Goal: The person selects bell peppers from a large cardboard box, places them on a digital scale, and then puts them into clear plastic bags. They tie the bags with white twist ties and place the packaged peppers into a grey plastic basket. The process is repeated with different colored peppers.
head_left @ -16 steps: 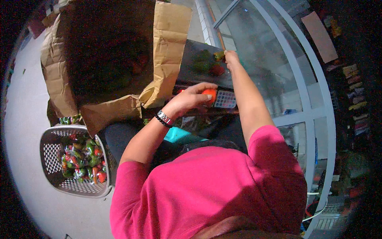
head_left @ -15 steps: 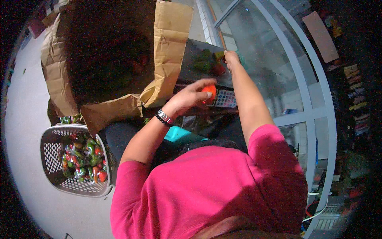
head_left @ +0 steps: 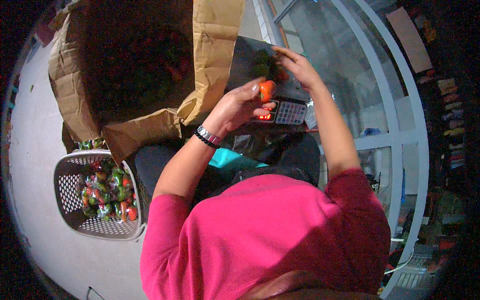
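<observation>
In my left hand (head_left: pixel 240 102) is a small orange-red bell pepper (head_left: pixel 267 90), gripped between thumb and fingers just above the scale's keypad (head_left: pixel 291 113). My right hand (head_left: pixel 299 69) reaches over the far right of the dark weighing platform (head_left: pixel 243 65), fingers stretched out and apart. Beneath and beside those fingers lie several peppers, among them a green pepper (head_left: pixel 261 61); they are dim and partly hidden. Left of the scale stands a big brown paper-lined container (head_left: pixel 212 55), its shadowed inside showing dark green and reddish shapes.
A grey perforated basket (head_left: pixel 70 187) on the floor at left holds several clear bags of red and green peppers (head_left: pixel 107 195). To the right rises a grey-framed glass panel (head_left: pixel 372 100). A turquoise thing (head_left: pixel 232 159) lies near my lap.
My right hand has gone from closed to spread fingers, moving slightly up over the peppers. My left hand has raised the orange-red pepper away from the scale's front, uncovering its lit red display.
</observation>
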Tool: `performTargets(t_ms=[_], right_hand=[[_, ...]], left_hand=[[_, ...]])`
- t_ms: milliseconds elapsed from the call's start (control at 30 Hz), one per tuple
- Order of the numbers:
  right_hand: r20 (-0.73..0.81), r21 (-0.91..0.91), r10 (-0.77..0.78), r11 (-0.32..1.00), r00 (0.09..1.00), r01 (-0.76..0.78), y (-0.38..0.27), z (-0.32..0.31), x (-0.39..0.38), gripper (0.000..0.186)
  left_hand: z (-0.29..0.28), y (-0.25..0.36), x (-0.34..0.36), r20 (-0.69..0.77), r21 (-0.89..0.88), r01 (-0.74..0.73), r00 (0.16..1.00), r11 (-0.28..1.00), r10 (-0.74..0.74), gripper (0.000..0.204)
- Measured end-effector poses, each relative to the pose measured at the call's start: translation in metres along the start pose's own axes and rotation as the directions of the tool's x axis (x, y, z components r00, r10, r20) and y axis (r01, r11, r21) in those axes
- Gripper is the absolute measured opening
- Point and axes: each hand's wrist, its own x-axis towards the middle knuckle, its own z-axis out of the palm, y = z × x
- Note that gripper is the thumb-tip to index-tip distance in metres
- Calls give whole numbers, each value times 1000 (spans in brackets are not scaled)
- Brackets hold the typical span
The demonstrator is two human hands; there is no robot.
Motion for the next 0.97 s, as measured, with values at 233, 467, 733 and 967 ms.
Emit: performTargets(t_ms=[233, 467, 733, 967], right_hand=[[224, -317, -513, 766, 829, 560, -95, 20, -72, 49], [-122, -225, -399, 903, 909, 366, -87, -3, -58, 46], [-109, -551, -252, 820, 962, 152, 11, -26, 2, 47], [83, -672, -170, 718, 982, 181, 35, -16, 44, 47]], left_hand=[[17, 1, -5, -5, 101, -174, 984, 980, 175, 48], [42, 51, -49, -30, 510, -453, 840, 731, 541, 38], [24, 102, -82, -108, 421, -717, 569, 556, 815, 31], [16, 109, -89, -102, 363, -739, 574, 567, 813, 33]])
